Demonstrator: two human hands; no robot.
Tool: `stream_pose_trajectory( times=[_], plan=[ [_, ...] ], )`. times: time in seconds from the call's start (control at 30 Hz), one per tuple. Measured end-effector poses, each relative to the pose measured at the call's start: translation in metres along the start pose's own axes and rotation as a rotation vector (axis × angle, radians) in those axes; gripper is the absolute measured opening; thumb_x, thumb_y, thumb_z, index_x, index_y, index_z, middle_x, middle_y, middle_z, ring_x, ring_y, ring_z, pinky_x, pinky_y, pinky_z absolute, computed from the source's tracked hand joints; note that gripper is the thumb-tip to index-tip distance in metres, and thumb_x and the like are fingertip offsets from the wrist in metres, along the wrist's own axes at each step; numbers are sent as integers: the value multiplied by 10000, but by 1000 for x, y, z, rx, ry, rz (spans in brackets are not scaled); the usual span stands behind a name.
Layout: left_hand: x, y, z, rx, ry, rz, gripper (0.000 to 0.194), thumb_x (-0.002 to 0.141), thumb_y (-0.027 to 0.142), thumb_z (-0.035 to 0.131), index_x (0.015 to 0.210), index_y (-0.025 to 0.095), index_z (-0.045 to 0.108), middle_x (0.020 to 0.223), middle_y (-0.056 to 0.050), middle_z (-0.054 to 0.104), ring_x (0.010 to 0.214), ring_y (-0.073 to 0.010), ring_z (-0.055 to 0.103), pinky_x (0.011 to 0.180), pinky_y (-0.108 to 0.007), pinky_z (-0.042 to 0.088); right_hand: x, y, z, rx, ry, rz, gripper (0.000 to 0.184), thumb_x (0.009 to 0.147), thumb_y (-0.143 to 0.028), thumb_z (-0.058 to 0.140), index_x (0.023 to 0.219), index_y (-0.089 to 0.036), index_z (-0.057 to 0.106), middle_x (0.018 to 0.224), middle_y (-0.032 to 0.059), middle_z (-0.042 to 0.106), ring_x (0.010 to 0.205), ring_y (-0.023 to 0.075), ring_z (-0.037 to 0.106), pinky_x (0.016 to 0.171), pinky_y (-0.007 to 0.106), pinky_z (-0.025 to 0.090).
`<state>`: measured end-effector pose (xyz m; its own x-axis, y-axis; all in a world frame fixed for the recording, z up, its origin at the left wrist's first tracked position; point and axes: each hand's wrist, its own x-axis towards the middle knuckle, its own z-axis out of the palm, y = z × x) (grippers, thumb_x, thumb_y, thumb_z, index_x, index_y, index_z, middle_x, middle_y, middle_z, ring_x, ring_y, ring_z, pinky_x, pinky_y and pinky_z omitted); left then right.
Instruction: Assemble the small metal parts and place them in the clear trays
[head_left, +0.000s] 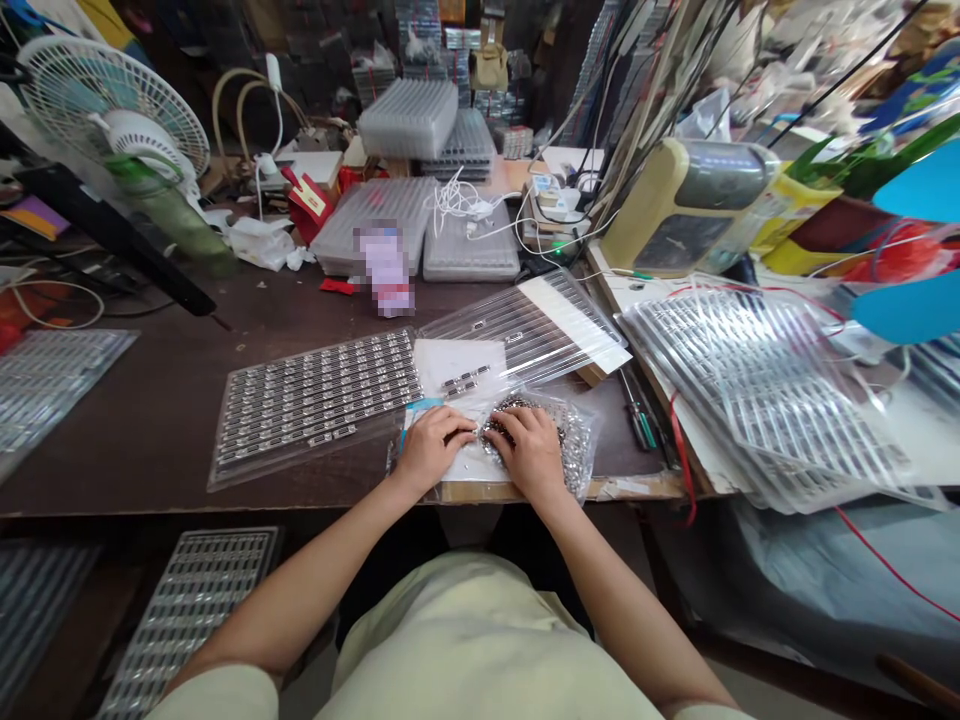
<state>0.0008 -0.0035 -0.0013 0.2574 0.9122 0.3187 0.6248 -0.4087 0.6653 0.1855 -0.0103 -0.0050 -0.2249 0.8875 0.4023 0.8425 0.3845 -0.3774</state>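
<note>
My left hand (435,447) rests at the left side of a white sheet (472,362), its fingertips pinched together; a tiny metal part seems to be at them, too small to name. Beside it, my right hand (531,450) is bent over a clear plastic bag (581,440) of small shiny metal parts, fingers curled among them. What the right fingers hold is hidden. Several small dark-and-silver parts (461,381) lie in short rows on the sheet. To the left, a clear ribbed tray (319,395) carries many such parts in rows.
Behind the sheet lies another ribbed tray (555,325) with a few parts and a white strip. Stacked trays (780,390) stand at right, near screwdrivers (641,420) and a red ribbon (682,460). A fan (112,110), a phone (386,268) and white cables (461,205) are farther back.
</note>
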Motion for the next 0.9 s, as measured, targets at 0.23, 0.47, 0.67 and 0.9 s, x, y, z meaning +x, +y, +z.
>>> stream_pose_trajectory(
  times=[0.23,0.47,0.67,0.9],
  plan=[
    [1,1,0,-60,15,5,76,806,210,664,848,242,720,862,-24,692,855,-183,622,795,-327,487,-1,0,2,-19,-23,-7,137,912,-283,538,893,-218,656,930,41,646,883,196,505,767,324,352],
    [-7,-27,-43,305,242,-127,111,829,278,627,894,260,714,915,-35,672,896,-233,573,837,-386,405,0,-1,1,-18,-23,-32,133,908,-291,547,952,-223,653,951,34,651,906,196,496,783,323,344],
    [-31,-43,-73,557,328,-166,87,803,279,628,805,238,705,954,-66,638,935,-274,526,834,-416,350,1,-2,1,-55,-42,-33,151,909,-295,543,863,-216,664,918,44,641,879,196,495,762,330,341],
    [29,-26,-42,373,184,-2,84,822,285,622,805,255,699,868,-42,692,868,-241,565,901,-439,316,1,-2,0,-57,-66,-86,174,893,-366,569,984,-267,681,993,39,641,915,195,492,788,338,323]
  ],
)
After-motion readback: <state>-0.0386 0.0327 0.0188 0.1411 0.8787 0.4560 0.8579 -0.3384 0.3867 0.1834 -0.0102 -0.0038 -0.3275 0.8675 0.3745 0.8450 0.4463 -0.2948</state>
